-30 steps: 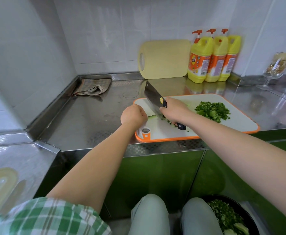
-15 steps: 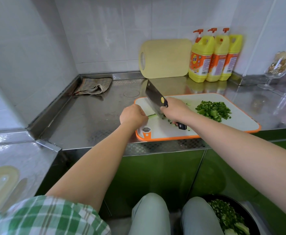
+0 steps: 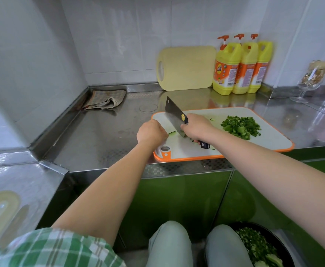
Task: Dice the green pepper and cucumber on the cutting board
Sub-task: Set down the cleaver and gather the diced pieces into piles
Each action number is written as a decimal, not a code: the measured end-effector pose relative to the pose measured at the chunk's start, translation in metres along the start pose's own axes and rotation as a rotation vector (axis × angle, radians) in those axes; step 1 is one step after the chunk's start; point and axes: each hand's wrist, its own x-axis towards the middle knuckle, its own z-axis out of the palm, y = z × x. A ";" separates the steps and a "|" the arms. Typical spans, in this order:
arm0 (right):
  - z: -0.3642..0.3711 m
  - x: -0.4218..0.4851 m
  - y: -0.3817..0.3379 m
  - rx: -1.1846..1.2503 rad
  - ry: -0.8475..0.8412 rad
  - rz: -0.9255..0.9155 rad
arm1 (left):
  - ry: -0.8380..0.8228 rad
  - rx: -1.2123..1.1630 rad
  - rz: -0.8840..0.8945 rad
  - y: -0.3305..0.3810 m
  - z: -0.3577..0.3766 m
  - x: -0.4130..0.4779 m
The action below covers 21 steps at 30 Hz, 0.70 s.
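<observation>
A white cutting board with an orange rim (image 3: 269, 139) lies on the steel counter. My right hand (image 3: 196, 128) grips the dark handle of a cleaver (image 3: 174, 114), whose blade edge rests on the board. My left hand (image 3: 151, 132) is curled, knuckles up, pressing down a green cucumber piece (image 3: 172, 133) just left of the blade; only a sliver of the piece shows. A pile of diced green pieces (image 3: 240, 127) sits on the right part of the board. A few green scraps lie near the handle.
A folded cloth (image 3: 105, 100) lies at the back left corner. A yellow board (image 3: 186, 68) leans on the wall beside three yellow detergent bottles (image 3: 240, 66). A glass (image 3: 311, 79) stands far right. A black bowl of chopped greens (image 3: 259, 247) sits below by my knees.
Both hands stay at the same spot on the board; the cleaver shifts only slightly up and down against the cucumber piece. The diced pile is unchanged.
</observation>
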 end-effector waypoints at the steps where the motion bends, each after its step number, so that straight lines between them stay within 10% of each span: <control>1: -0.003 -0.002 0.001 0.021 0.023 -0.025 | 0.005 0.002 -0.002 0.000 0.000 0.000; 21: -0.004 -0.011 -0.001 -0.022 -0.015 -0.029 | 0.018 -0.022 0.009 0.004 0.004 0.001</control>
